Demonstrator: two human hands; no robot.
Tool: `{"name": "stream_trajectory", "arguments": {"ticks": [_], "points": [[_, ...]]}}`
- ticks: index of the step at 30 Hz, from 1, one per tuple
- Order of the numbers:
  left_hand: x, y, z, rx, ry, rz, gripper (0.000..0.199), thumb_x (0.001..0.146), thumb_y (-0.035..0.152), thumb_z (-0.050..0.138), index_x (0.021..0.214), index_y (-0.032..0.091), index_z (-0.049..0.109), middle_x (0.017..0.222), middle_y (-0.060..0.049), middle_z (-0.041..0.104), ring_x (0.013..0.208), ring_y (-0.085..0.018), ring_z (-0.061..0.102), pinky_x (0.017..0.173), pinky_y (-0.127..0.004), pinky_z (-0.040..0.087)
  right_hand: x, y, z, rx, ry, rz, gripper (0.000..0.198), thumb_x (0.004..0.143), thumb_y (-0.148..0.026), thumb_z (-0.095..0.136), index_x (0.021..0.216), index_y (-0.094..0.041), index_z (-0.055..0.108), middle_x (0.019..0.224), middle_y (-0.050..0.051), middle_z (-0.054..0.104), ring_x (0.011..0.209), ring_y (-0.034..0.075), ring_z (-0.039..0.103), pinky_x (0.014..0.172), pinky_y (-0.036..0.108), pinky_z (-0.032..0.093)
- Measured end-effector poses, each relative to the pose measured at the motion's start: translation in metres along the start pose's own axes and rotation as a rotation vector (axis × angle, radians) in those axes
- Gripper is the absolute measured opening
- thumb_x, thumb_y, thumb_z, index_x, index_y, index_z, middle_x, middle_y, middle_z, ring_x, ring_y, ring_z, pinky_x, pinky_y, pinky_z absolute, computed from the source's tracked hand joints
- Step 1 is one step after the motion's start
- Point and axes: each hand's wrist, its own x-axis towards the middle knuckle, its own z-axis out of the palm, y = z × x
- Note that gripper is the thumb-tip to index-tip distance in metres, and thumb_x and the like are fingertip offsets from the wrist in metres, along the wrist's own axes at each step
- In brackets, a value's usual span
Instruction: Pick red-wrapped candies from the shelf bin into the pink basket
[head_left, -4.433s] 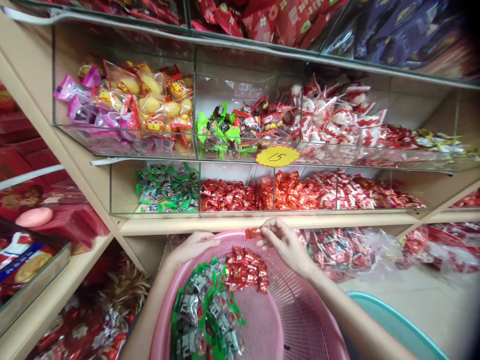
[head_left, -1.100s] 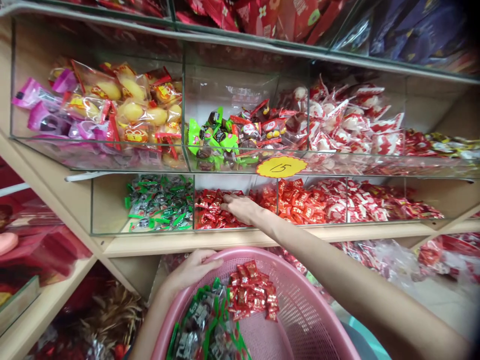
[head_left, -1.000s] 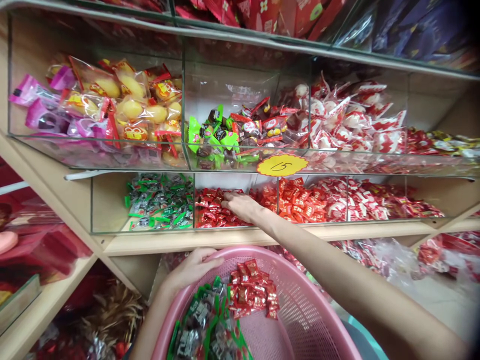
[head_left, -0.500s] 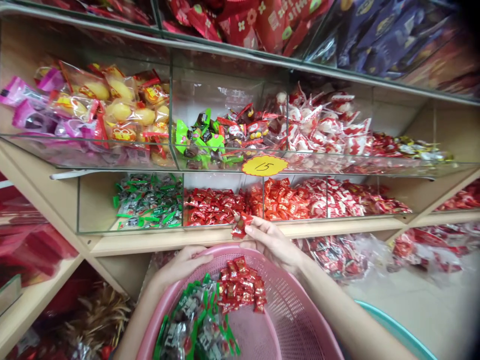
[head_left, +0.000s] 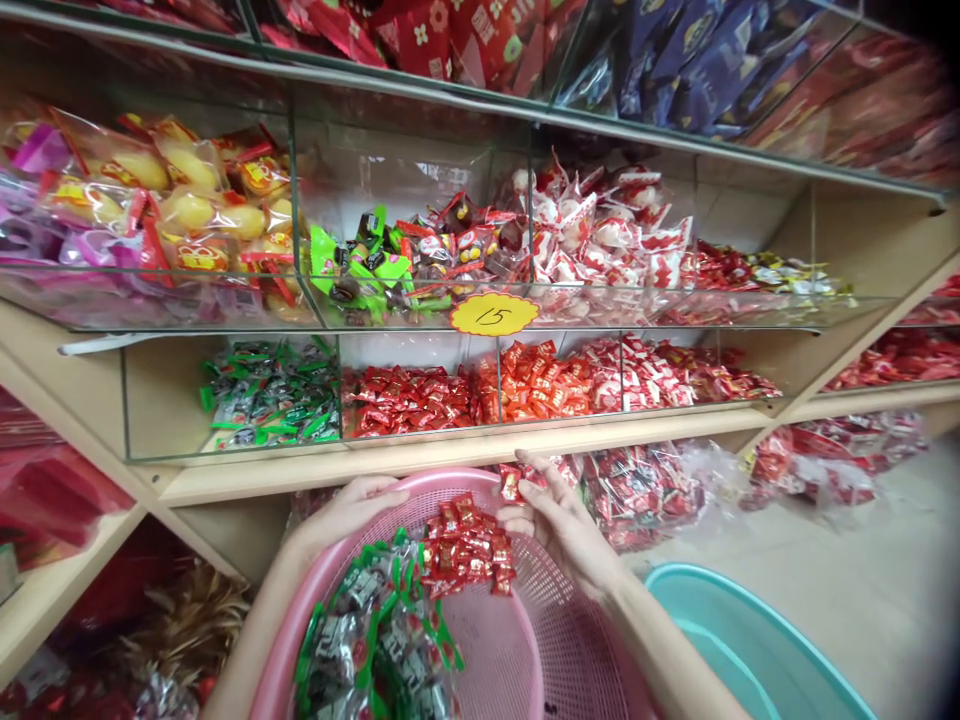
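My left hand (head_left: 354, 508) grips the far left rim of a pink plastic basket (head_left: 596, 645) with perforated sides. Between the thumb and fingers of my right hand (head_left: 559, 525) is a small red-wrapped candy (head_left: 511, 486), held above the basket's far right rim. Inside the basket, a pile of red-wrapped candies (head_left: 466, 548) lies against the far side. Larger clear packets with green edges (head_left: 375, 630) fill the left part.
Glass-fronted shelves hold more red candies (head_left: 412, 402), green-edged packets (head_left: 274, 395) and orange-wrapped candies (head_left: 544, 382). A yellow tag (head_left: 495, 315) reads 15. To the right stands a turquoise tub (head_left: 720, 640); bagged sweets (head_left: 645, 490) lie under the shelf.
My right hand has moved from the shelf edge down and right, still pinching the red candy. The view has shifted, and more of the turquoise tub shows.
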Motion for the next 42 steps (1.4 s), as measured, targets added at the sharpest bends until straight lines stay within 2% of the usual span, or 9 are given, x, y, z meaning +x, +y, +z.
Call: {"name": "stream_trajectory", "arguments": {"ticks": [3,6,11,14,19,23,30,38,42], "points": [[-0.002,0.005,0.001,-0.044,-0.036,-0.037,0.036,0.073,0.047,0.053,0.080,0.012,0.061,0.071,0.000,0.057,0.065,-0.014,0.048,0.059,-0.021,0.037,-0.006,0.012,-0.010,-0.070,0.047,-0.012,0.032,0.075,-0.031,0.061,0.103,-0.026,0.046,0.077,-0.005,0.051,0.070,0.012,0.063,0.071,0.028,0.049],[-0.002,0.008,0.001,-0.067,-0.056,-0.071,0.037,0.073,0.048,0.053,0.081,0.012,0.060,0.071,0.000,0.057,0.065,-0.014,0.048,0.058,-0.021,0.036,-0.006,0.021,-0.013,-0.175,0.011,-0.024,0.025,0.075,-0.031,0.060,0.095,-0.022,0.047,0.079,-0.003,0.052,0.068,0.010,0.060,0.070,0.027,0.048],[-0.001,0.004,0.000,-0.042,-0.042,-0.046,0.036,0.074,0.047,0.053,0.082,0.013,0.063,0.076,0.000,0.060,0.068,-0.015,0.050,0.060,-0.022,0.037,-0.004,0.024,-0.014,-0.284,0.029,-0.099,0.035,0.066,-0.025,0.070,0.092,-0.023,0.047,0.080,-0.004,0.052,0.069,0.007,0.051,0.065,0.021,0.042],[0.001,0.003,-0.001,-0.023,-0.042,-0.031,0.035,0.074,0.046,0.052,0.081,0.014,0.063,0.076,0.000,0.060,0.070,-0.016,0.050,0.062,-0.022,0.038,-0.004,0.020,-0.016,-0.336,0.045,-0.140,0.036,0.066,-0.026,0.069,0.094,-0.024,0.047,0.081,-0.003,0.051,0.068,0.007,0.048,0.063,0.020,0.040],[0.002,0.006,0.001,0.019,-0.006,-0.020,0.037,0.072,0.048,0.054,0.082,0.014,0.065,0.080,-0.002,0.063,0.076,-0.019,0.053,0.067,-0.024,0.040,-0.005,0.021,-0.020,-0.498,0.008,-0.131,0.039,0.068,-0.032,0.066,0.101,-0.021,0.048,0.062,-0.007,0.037,0.054,0.006,0.035,0.048,0.020,0.027],[0.001,0.009,0.002,-0.004,-0.015,-0.052,0.043,0.070,0.051,0.055,0.088,0.014,0.066,0.083,-0.003,0.065,0.076,-0.021,0.055,0.066,-0.025,0.042,-0.007,0.026,-0.021,-0.514,-0.008,-0.105,0.041,0.070,-0.032,0.064,0.106,-0.022,0.047,0.062,-0.006,0.034,0.055,0.007,0.034,0.049,0.021,0.026],[0.004,0.007,0.001,-0.033,-0.067,-0.057,0.038,0.074,0.047,0.054,0.093,0.016,0.064,0.094,-0.003,0.065,0.085,-0.021,0.056,0.072,-0.026,0.042,-0.009,0.023,-0.018,-0.541,0.012,-0.105,0.039,0.069,-0.027,0.062,0.106,-0.022,0.050,0.062,-0.006,0.032,0.055,0.008,0.032,0.050,0.021,0.026],[0.002,0.009,0.002,-0.018,-0.070,-0.039,0.038,0.075,0.047,0.052,0.092,0.014,0.063,0.090,-0.003,0.064,0.081,-0.020,0.054,0.072,-0.027,0.041,-0.009,0.027,-0.024,-0.503,0.027,-0.045,0.044,0.066,-0.028,0.065,0.107,-0.021,0.048,0.062,-0.006,0.039,0.054,0.008,0.036,0.051,0.021,0.030],[0.001,0.009,0.002,0.005,-0.052,-0.027,0.037,0.075,0.047,0.052,0.088,0.014,0.063,0.085,-0.003,0.062,0.078,-0.019,0.053,0.071,-0.026,0.041,-0.009,0.028,-0.025,-0.631,0.045,-0.118,0.039,0.067,-0.024,0.062,0.105,-0.022,0.053,0.068,-0.004,0.042,0.057,0.009,0.037,0.051,0.022,0.032]]}}
